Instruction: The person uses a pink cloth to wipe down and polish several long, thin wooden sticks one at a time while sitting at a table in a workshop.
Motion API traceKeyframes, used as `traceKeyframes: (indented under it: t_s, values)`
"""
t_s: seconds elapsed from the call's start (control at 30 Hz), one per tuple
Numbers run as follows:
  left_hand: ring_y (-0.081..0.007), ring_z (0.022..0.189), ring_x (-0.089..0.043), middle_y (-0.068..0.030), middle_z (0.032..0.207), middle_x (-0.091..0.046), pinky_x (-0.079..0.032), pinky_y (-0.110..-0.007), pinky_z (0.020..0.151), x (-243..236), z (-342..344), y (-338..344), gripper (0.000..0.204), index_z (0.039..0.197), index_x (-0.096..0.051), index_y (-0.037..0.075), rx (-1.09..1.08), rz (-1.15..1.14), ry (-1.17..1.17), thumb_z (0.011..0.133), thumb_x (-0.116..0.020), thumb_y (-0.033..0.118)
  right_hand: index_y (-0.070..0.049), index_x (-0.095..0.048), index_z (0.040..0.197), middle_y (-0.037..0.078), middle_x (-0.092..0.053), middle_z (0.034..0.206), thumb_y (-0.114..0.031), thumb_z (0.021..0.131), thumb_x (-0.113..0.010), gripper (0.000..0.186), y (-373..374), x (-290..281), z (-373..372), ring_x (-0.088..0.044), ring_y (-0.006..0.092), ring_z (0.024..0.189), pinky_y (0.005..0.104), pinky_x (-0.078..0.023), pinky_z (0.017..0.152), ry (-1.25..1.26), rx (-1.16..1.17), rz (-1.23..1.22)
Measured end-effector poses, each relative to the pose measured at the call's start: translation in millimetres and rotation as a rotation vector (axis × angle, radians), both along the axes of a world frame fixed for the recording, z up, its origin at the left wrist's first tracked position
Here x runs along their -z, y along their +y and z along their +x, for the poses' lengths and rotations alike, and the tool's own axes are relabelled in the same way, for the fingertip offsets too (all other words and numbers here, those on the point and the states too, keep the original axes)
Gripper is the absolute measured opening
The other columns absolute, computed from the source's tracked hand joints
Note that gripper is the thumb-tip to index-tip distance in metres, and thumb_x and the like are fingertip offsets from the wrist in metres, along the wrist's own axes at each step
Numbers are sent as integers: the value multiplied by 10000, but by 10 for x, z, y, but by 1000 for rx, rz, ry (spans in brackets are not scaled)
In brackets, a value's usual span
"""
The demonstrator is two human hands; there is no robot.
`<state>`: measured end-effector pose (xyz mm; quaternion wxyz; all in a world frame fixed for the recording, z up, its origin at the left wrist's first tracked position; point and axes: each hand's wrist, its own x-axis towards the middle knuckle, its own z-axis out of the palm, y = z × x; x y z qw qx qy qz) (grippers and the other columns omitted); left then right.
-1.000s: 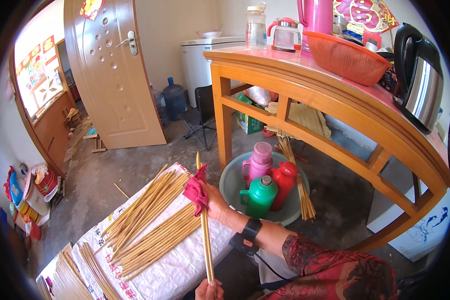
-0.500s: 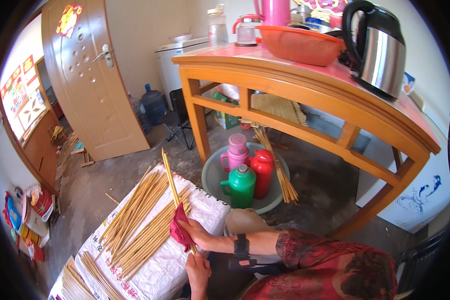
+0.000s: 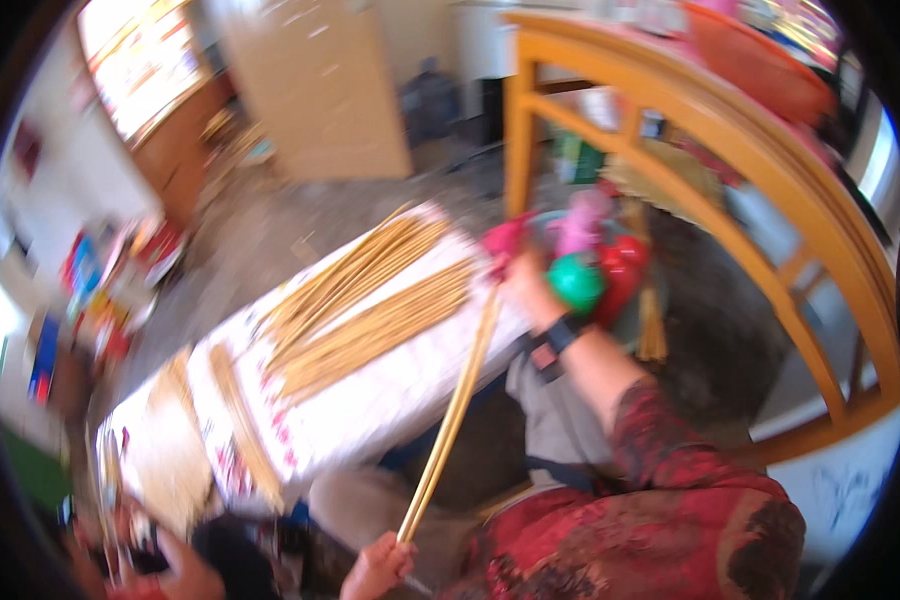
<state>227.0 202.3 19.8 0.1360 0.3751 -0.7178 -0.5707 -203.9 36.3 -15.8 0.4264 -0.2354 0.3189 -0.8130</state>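
Observation:
The picture is blurred by motion. My right hand point(image 3: 530, 285) grips a crumpled red cloth point(image 3: 503, 245) at the upper end of long pale-yellow sticks point(image 3: 450, 410). My left hand point(image 3: 375, 565) is closed round their lower end. Beside them, a white woven-sack surface point(image 3: 370, 425) bears two groups of yellow sticks point(image 3: 370, 330), a thinner bundle point(image 3: 240, 425) and a paler fanned batch point(image 3: 175, 440).
Another person's hands point(image 3: 170, 565) hold thin sticks at lower left. A wooden table point(image 3: 730, 110) stands at right above a basin point(image 3: 625, 320) with pink, green point(image 3: 576, 285) and red flasks. A door point(image 3: 320, 100) and piled bags point(image 3: 105, 290) are behind.
Since half a second ago, my right hand and the cloth have slid up the sticks, away from my left hand. The view has swung, bringing another person's hands into sight at lower left.

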Motion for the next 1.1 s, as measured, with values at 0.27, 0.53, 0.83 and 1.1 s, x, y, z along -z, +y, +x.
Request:
traceKeyframes:
  t_s: [0.27, 0.53, 0.83, 1.1]
  values:
    - [-38, 360, -338, 23, 494, -397, -255, -173, 323, -36, 634, -285, 179, 814, -504, 43, -773, 52, 22, 864, -397, 178, -65, -522, 974, -12, -564, 775, -258, 845, -480, 236, 624, -73, 112, -528, 80, 611, 230, -434, 538, 278, -84, 275]
    - [-426, 685, -511, -265, 701, -527, -388, -482, 570, 710, 1124, -1645, 237, 792, -435, -13, -927, -683, -568, 845, -387, 213, -48, -533, 997, 5, -565, 898, -199, 843, -486, 221, 811, -4, 64, -537, 80, 778, 216, -427, 710, 386, -47, 408]
    - [-392, 757, -563, -245, 784, -572, -447, -467, 663, 963, 697, -2230, 180, 854, -485, -12, -917, -521, -888, 809, -375, 123, -28, -535, 987, 2, -552, 891, -194, 849, -475, 225, 706, 85, -157, -500, 69, 794, 221, -395, 732, 567, -15, 467]
    - [-368, 742, -582, -235, 757, -582, -463, -446, 649, 1004, 743, -2274, 207, 870, -503, -16, -820, -563, -1003, 789, -386, 134, -20, -510, 1026, 14, -556, 926, -189, 853, -466, 246, 636, 121, -166, -519, 76, 823, 223, -411, 744, 609, -52, 513]
